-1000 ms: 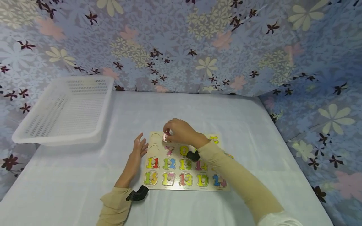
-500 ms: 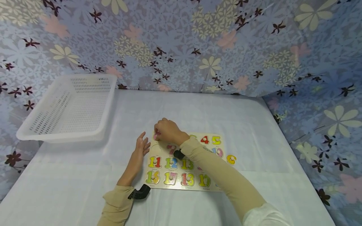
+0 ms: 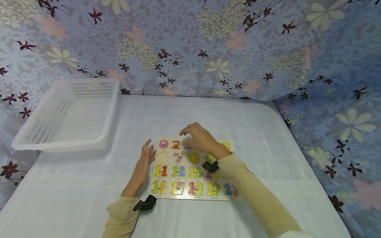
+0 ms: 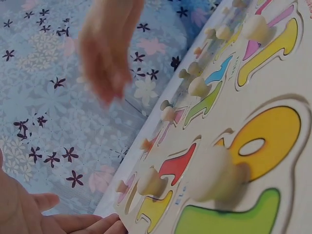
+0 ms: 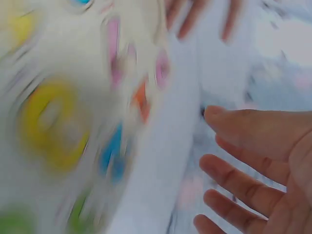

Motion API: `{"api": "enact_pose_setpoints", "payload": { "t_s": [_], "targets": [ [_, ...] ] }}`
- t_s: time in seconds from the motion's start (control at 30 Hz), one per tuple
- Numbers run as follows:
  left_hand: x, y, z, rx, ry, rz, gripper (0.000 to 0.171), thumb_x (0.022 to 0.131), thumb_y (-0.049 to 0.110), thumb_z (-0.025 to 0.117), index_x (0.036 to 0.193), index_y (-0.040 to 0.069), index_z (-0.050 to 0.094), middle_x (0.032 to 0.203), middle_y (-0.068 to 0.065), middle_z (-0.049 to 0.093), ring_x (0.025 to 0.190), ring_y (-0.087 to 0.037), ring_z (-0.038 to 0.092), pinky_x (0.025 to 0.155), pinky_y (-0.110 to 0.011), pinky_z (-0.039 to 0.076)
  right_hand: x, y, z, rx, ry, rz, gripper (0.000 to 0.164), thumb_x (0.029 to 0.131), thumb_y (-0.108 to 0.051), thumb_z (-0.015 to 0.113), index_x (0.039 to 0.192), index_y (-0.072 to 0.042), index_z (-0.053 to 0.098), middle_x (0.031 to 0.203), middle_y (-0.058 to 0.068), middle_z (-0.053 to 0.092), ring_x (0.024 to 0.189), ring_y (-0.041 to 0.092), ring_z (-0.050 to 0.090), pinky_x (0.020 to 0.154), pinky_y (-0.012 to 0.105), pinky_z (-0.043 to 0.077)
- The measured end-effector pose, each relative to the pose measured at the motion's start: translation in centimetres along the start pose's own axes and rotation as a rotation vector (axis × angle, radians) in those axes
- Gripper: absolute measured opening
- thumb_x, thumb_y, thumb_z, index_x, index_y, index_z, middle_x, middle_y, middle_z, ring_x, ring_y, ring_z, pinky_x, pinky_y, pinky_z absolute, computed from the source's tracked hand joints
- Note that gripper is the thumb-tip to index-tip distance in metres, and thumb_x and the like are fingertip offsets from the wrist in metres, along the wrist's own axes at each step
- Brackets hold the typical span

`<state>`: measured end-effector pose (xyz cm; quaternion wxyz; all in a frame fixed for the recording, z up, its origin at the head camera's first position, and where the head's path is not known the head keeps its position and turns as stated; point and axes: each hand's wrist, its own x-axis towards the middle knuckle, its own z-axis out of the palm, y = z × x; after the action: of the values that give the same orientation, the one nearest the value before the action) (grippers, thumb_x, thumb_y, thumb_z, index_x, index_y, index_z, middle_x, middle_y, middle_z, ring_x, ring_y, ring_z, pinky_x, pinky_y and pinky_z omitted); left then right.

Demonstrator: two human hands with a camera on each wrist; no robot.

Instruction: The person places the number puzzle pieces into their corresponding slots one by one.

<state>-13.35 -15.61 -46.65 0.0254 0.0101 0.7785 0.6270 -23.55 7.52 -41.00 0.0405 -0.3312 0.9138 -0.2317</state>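
A wooden number puzzle board (image 3: 186,180) lies on the table, its number pieces topped with small round knobs. In its top left corner the pink zero piece (image 3: 163,144) sits in its recess. Below that, an empty recess (image 3: 162,158) shows bare wood. My left hand (image 3: 146,160) rests at the board's left edge, fingers extended and holding nothing. Over the top row hovers my right hand (image 3: 200,138), fingers spread and loosely bent, nothing between them; it partly covers the blue two. A sliver of the yellow six piece (image 3: 244,164) shows past the right sleeve.
A white plastic basket (image 3: 104,138) stands at the back left of the table. White cloth (image 3: 253,122) covers the tabletop, and a flowered fabric (image 3: 184,49) hangs behind and to the right. Black wrist mounts (image 3: 146,202) sit on both forearms.
My right hand carried the pink zero piece left to the top left recess, let it go there, and moved back right over the board. The left hand stayed at the edge.
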Motion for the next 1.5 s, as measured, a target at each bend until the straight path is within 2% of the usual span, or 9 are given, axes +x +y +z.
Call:
{"api": "enact_pose_setpoints", "payload": {
  "t_s": [0.1,0.3,0.5,0.6,0.7,0.93,1.13,1.27,1.5],
  "targets": [
    [-0.4,0.1,-0.2,0.04,0.0,-0.01,0.056,0.107,0.039,0.015,0.156,0.014,0.008,0.155,-0.023,0.021,0.136,-0.039,0.034,0.113,-0.05,0.025,-4.0,2.2,-1.7,0.043,0.044,0.12,0.033,0.087,-0.016,0.075,0.117,-0.006,0.068,0.115,0.008,0.062,0.117,0.027,0.046,0.096,0.046,0.044],
    [-1.1,0.5,-0.5,0.073,-0.002,-0.032,0.058,0.106,0.044,0.015,0.157,0.018,0.005,0.157,-0.021,0.019,0.136,-0.042,0.032,0.113,-0.055,0.021,-11.6,6.7,-3.0,0.077,0.071,0.348,0.038,0.085,-0.018,0.076,0.12,-0.007,0.067,0.126,0.014,0.058,0.125,0.035,0.04,0.101,0.057,0.036],
    [-1.1,0.8,-0.5,0.09,-0.009,-0.048,0.058,0.105,0.045,0.015,0.157,0.02,0.004,0.157,-0.019,0.018,0.136,-0.043,0.031,0.113,-0.056,0.02,-17.2,8.9,-2.6,0.116,0.105,0.371,0.044,0.077,-0.015,0.082,0.118,-0.005,0.068,0.124,0.019,0.059,0.122,0.044,0.038,0.1,0.063,0.031],
    [-1.1,0.8,-0.5,0.089,-0.009,-0.055,0.058,0.105,0.045,0.015,0.157,0.02,0.004,0.157,-0.019,0.018,0.137,-0.043,0.031,0.113,-0.056,0.02,-18.5,9.0,-1.8,0.129,0.125,0.37,0.043,0.076,-0.015,0.083,0.116,-0.004,0.069,0.122,0.018,0.059,0.119,0.043,0.039,0.099,0.061,0.032],
    [-1.1,0.7,-0.4,0.085,-0.011,-0.057,0.059,0.105,0.046,0.016,0.157,0.021,0.004,0.158,-0.019,0.017,0.137,-0.043,0.031,0.113,-0.056,0.019,-19.0,8.7,-0.9,0.072,0.164,0.393,0.041,0.076,-0.017,0.084,0.111,-0.003,0.069,0.12,0.019,0.058,0.118,0.042,0.04,0.098,0.06,0.035],
    [-1.0,0.5,-0.3,0.098,-0.009,-0.035,0.06,0.105,0.047,0.016,0.156,0.02,0.004,0.157,-0.02,0.018,0.136,-0.043,0.032,0.112,-0.057,0.021,-18.6,7.5,-0.4,-0.102,0.251,0.445,0.038,0.072,-0.022,0.086,0.098,0.0,0.069,0.115,0.021,0.06,0.115,0.041,0.044,0.092,0.058,0.043],
    [-0.9,0.5,-0.1,0.089,-0.007,-0.039,0.058,0.106,0.044,0.016,0.157,0.019,0.005,0.157,-0.02,0.019,0.135,-0.044,0.033,0.112,-0.057,0.022,-16.9,6.8,-1.4,-0.122,0.276,0.442,0.04,0.073,-0.022,0.086,0.1,0.002,0.069,0.116,0.023,0.06,0.118,0.042,0.043,0.094,0.059,0.042],
    [-0.8,0.5,0.0,0.092,-0.005,-0.036,0.058,0.105,0.045,0.016,0.157,0.019,0.006,0.157,-0.021,0.02,0.134,-0.044,0.035,0.112,-0.057,0.022,-12.8,4.9,-1.5,-0.104,0.262,0.332,0.041,0.075,-0.024,0.085,0.106,-0.002,0.069,0.119,0.018,0.061,0.121,0.038,0.043,0.096,0.055,0.043],
    [-0.5,0.5,0.2,0.083,-0.012,-0.021,0.057,0.106,0.043,0.017,0.157,0.019,0.007,0.156,-0.021,0.021,0.134,-0.043,0.035,0.112,-0.056,0.023,-3.9,-0.4,1.3,-0.137,0.07,0.035,0.036,0.077,-0.028,0.084,0.106,-0.011,0.07,0.116,0.005,0.063,0.118,0.026,0.048,0.098,0.039,0.045]
  ]
}}
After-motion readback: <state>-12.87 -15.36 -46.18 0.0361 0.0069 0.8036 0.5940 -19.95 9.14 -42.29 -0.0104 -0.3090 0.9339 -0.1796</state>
